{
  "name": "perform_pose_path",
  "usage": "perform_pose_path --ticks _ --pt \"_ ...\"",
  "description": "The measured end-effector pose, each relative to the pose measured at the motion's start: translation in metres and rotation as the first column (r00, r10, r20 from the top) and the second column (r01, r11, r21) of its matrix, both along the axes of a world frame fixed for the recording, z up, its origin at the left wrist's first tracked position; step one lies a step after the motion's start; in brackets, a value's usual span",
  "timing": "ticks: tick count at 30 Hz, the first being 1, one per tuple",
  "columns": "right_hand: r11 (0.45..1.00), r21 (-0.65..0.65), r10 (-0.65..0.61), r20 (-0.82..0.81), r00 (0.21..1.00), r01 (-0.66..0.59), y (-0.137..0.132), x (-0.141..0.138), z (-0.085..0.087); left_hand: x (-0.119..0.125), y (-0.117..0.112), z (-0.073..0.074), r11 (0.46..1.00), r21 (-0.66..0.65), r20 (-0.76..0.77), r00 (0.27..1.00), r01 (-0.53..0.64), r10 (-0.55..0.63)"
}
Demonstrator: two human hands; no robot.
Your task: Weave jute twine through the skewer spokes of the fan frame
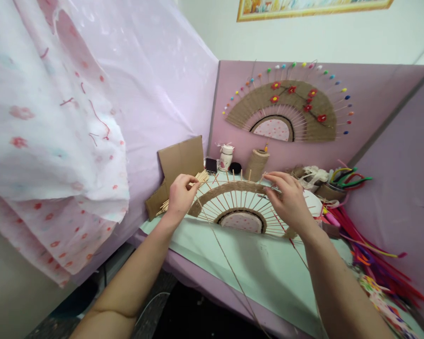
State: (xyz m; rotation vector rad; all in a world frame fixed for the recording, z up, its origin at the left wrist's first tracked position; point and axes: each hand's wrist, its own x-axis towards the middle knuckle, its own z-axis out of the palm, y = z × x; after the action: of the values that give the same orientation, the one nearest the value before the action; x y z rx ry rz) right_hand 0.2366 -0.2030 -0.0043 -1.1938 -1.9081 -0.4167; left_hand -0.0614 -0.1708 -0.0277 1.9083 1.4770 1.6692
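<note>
A half-round fan (238, 187) made of thin sticks lies on the pale green table (205, 249), right in front of the person. A brown band is woven through the sticks, and a small half circle with pink dots sits at the bottom middle. The left hand (183, 195) pinches a thin string (229, 263) between thumb and finger, over the fan's left side. The string also hangs down to the front. The right hand (286, 194) is over the fan's right side with bent fingers, but it is hard to tell if they pinch anything.

Behind the fan stand a white jar (226, 159) and a fat roll of twine (257, 165). Cardboard (182, 157) leans at the left, near a pile of sticks (202, 177). Scissors (356, 180) and fuzzy red stems (367, 240) are at the right. A bigger fan (254, 101) with red flowers hangs on the pink wall (367, 103).
</note>
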Motion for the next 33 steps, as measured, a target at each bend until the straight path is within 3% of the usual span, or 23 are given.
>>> perform_pose_path --ticks 4,7,12,17,20,23,27,30,33 --pt "1.000 0.006 0.004 0.009 1.000 -0.004 0.000 0.000 0.000 -0.006 0.000 0.011 0.991 -0.135 -0.098 0.995 -0.016 0.002" --pt "1.000 0.002 0.011 0.013 1.000 -0.011 0.001 -0.001 0.001 -0.013 -0.001 0.021 0.962 -0.270 -0.175 0.981 0.037 -0.087" --pt "0.999 -0.020 0.040 0.019 0.999 -0.039 0.004 0.001 0.005 -0.028 0.004 0.033 0.862 -0.471 -0.188 0.934 0.187 -0.305" --pt "0.996 -0.054 0.070 0.020 0.997 -0.069 0.005 0.003 0.010 -0.037 0.014 0.035 0.716 -0.578 0.006 0.879 0.393 -0.477" --pt "0.995 -0.063 0.078 0.023 0.997 -0.076 0.005 0.001 0.011 -0.041 0.019 0.034 0.659 -0.608 0.079 0.859 0.443 -0.505" --pt "0.995 -0.058 0.078 0.022 0.997 -0.077 0.005 -0.001 0.012 -0.047 0.027 0.034 0.643 -0.622 0.026 0.832 0.448 -0.555" --pt "0.996 -0.055 0.075 0.026 0.997 -0.073 0.006 -0.001 0.011 -0.057 0.039 0.034 0.583 -0.618 -0.023 0.728 0.528 -0.685" --pt "0.996 -0.062 0.073 0.032 0.997 -0.071 0.005 -0.002 0.012 -0.062 0.046 0.027 0.514 -0.573 0.077 0.666 0.639 -0.742" --pt "0.995 -0.065 0.073 0.038 0.997 -0.071 0.004 -0.003 0.013 -0.064 0.048 0.016 0.495 -0.509 0.194 0.655 0.704 -0.730"
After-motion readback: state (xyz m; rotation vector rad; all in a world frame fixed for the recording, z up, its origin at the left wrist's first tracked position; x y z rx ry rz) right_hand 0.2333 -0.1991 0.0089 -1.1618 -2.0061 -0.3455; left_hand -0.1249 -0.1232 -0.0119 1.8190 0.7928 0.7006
